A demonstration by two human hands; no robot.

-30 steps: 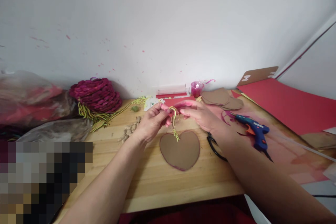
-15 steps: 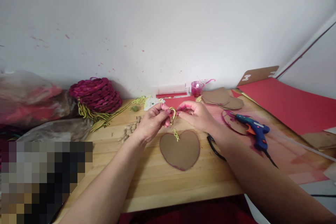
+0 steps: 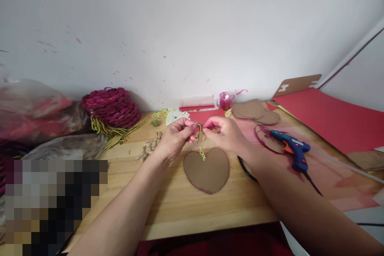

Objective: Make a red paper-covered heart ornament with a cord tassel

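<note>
A brown cardboard heart [image 3: 207, 170] with a dark red edge lies flat on the wooden table [image 3: 168, 204]. Just above its notch, my left hand [image 3: 174, 138] and my right hand [image 3: 226, 132] pinch a short piece of yellow-green yarn [image 3: 199, 134] between their fingertips. The yarn's loose end [image 3: 202, 153] dangles down onto the top of the heart. Both hands are closed on the yarn, their fingertips nearly touching.
A blue glue gun [image 3: 292, 148] with a black cord lies to the right on a cardboard heart. More cardboard hearts [image 3: 255, 112], a pink cup [image 3: 225, 100] and red paper [image 3: 333, 118] sit behind. A stack of dark red woven pieces [image 3: 111, 108] stands at the left. Small brown bits [image 3: 148, 148] lie nearby.
My right hand has drawn in toward the left hand, and its fingers have curled tighter on the yarn. The view has shifted slightly.
</note>
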